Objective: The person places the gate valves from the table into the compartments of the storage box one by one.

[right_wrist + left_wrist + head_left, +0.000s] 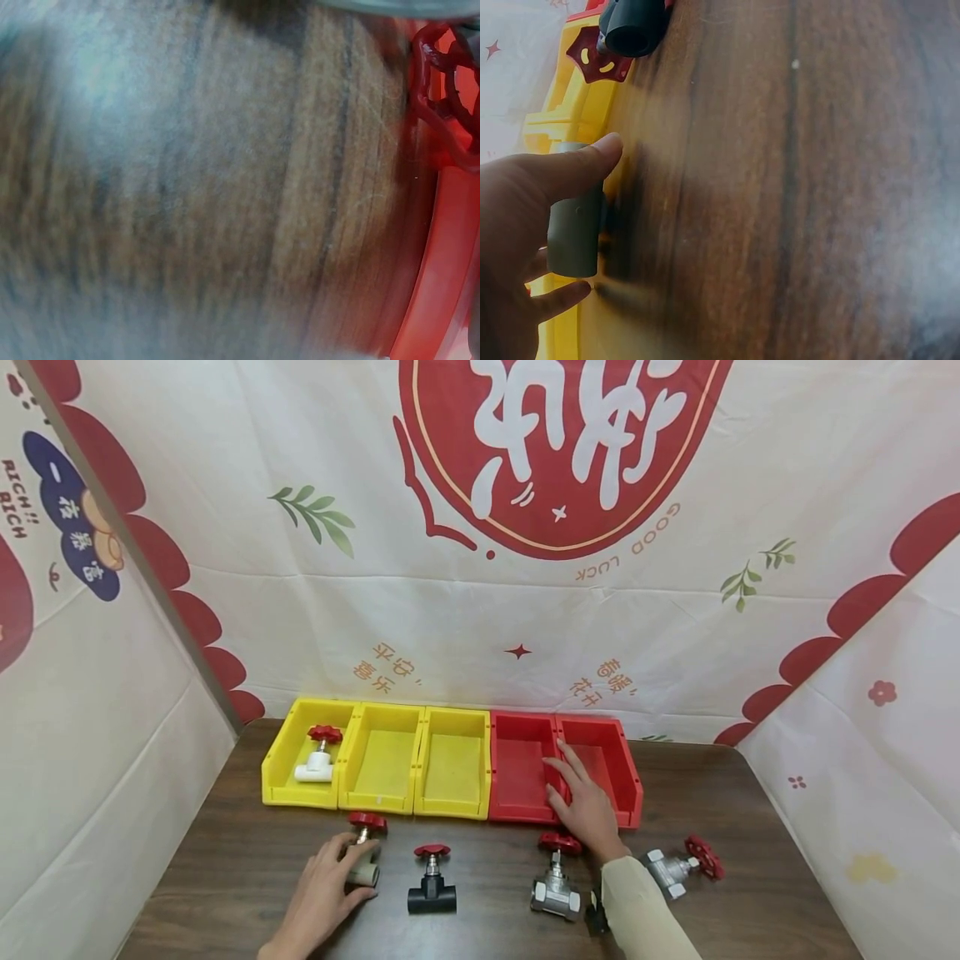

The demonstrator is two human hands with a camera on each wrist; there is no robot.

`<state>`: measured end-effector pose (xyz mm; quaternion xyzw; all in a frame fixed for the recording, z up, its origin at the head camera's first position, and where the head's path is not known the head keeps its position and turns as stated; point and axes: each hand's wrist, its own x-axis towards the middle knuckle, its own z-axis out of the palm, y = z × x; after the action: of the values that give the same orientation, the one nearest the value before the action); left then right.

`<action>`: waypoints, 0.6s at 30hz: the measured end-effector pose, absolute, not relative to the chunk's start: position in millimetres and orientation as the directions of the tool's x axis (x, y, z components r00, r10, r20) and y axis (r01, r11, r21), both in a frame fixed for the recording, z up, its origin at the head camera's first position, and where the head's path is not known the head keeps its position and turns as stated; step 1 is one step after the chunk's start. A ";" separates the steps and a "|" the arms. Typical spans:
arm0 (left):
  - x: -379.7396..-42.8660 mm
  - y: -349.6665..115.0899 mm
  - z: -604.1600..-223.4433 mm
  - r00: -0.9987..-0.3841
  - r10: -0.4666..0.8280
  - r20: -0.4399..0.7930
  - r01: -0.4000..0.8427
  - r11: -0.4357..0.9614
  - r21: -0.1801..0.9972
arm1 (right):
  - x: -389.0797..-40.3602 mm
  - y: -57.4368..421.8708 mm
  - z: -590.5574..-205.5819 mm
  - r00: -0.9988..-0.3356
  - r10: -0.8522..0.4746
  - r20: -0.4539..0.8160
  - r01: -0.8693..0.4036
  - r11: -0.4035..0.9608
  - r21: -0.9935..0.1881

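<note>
My left hand grips a grey-green pipe valve with a red handwheel, in front of the yellow bins. In the left wrist view the thumb lies across the valve's grey tube, and the other fingers reach behind it. My right hand is over the red bins, fingers spread near the divider between the left red bin and the right red bin. Nothing shows in its grasp. The right hand is out of the right wrist view, where a red handwheel appears beside a red bin's edge.
A white valve stands in the leftmost yellow bin. On the table are a black valve, a steel valve and another steel valve on its side. A black piece is partly hidden by the right sleeve.
</note>
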<state>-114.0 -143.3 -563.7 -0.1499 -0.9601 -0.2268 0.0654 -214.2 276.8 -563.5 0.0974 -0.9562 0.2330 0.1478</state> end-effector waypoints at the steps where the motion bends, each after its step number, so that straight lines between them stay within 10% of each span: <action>1: -114.2 -143.3 -564.4 -0.943 0.263 0.203 0.325 0.851 0.412 | -213.9 276.6 -563.2 -0.937 -0.118 0.328 -0.255 0.873 -0.415; 18: -114.5 -142.4 -564.3 -0.949 0.250 0.192 0.310 0.851 0.424 | -213.6 275.8 -562.7 -0.934 -0.123 0.335 -0.262 0.874 -0.410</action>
<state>-114.5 -142.4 -564.3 -0.1457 -0.9599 -0.2306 0.0649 -213.6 275.8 -562.7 0.1007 -0.9560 0.2304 0.1509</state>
